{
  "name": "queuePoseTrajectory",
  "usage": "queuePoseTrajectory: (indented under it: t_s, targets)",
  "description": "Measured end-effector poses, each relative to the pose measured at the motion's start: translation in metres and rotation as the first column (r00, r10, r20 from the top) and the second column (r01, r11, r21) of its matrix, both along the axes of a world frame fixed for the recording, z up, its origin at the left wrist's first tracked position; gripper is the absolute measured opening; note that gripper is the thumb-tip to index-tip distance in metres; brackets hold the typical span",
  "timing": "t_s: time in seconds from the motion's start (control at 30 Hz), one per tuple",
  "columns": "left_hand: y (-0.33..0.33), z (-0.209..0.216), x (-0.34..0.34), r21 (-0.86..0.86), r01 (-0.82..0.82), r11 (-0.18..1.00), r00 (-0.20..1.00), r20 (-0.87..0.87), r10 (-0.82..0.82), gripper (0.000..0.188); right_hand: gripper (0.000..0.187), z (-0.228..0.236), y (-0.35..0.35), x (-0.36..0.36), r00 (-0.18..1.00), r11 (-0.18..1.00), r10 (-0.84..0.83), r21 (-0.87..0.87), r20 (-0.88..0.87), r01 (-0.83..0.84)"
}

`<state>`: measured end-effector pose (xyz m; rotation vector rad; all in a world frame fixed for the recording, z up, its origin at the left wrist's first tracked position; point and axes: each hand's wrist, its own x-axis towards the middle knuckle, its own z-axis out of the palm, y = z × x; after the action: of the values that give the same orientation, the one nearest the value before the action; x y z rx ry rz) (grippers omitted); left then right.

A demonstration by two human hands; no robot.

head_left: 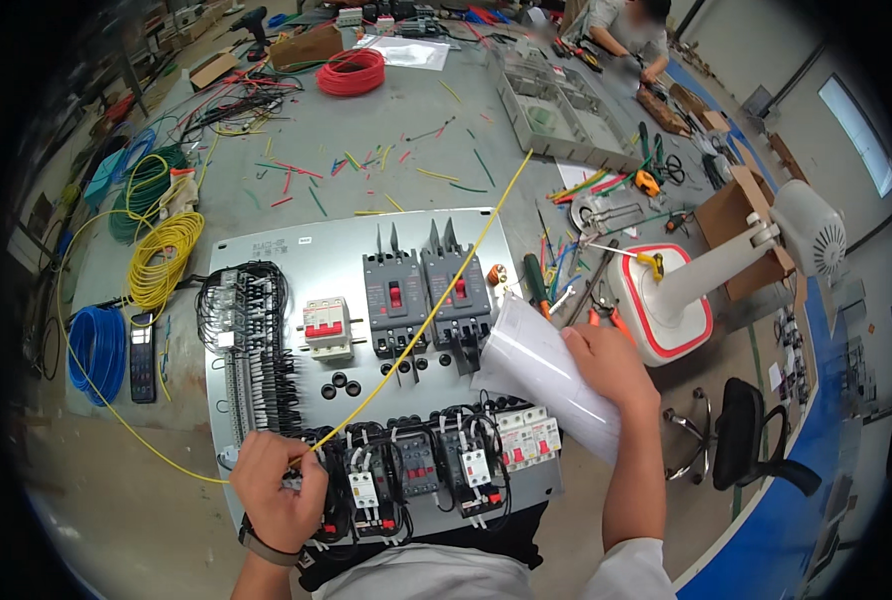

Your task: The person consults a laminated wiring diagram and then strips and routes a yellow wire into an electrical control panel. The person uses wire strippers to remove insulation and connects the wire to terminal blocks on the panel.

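Note:
My left hand (278,490) pinches a thin yellow wire (432,318) at the panel's near left corner. From there the wire slants up across the panel to the far right; its other part loops left to a yellow coil (166,262). My right hand (611,365) grips a curled sheet of paper (546,370) over the panel's right edge. The grey metal panel (316,262) lies flat before me, carrying two large black circuit breakers (396,290), a small white breaker with red levers (326,326), terminal blocks at left and a near row of black-wired contactors (421,468).
Blue (98,352) and green coils lie at left, beside a black handheld device (143,360). A red wire coil (352,73) and scattered wire offcuts are farther back. A white lamp base (666,310), pliers and screwdrivers stand right. Another person (626,40) works far right.

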<state>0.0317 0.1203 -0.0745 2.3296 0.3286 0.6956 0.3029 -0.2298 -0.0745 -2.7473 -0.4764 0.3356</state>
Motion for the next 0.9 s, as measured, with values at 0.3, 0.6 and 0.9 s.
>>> queuePoseTrajectory:
  t_s: [0.3, 0.6, 0.9]
  targets:
    - [-0.003, 0.000, -0.001, -0.018, -0.018, 1.000, 1.000, -0.018, 0.017, 0.007, 0.038, -0.016, 0.003, -0.029, 0.997, 0.992, -0.076, 0.096, -0.013, 0.077]
    - [-0.001, -0.002, -0.003, -0.040, -0.001, 0.999, 1.000, 0.006, 0.001, 0.006, 0.031, -0.049, -0.068, 0.034, 0.914, 0.978, -0.162, -0.065, 0.373, 0.200]
    - [-0.001, -0.005, -0.005, -0.025, 0.018, 1.000, 1.000, 0.009, -0.018, 0.006, 0.023, -0.061, -0.064, 0.078, 0.950, 0.925, -0.111, -0.318, 0.292, 0.206]
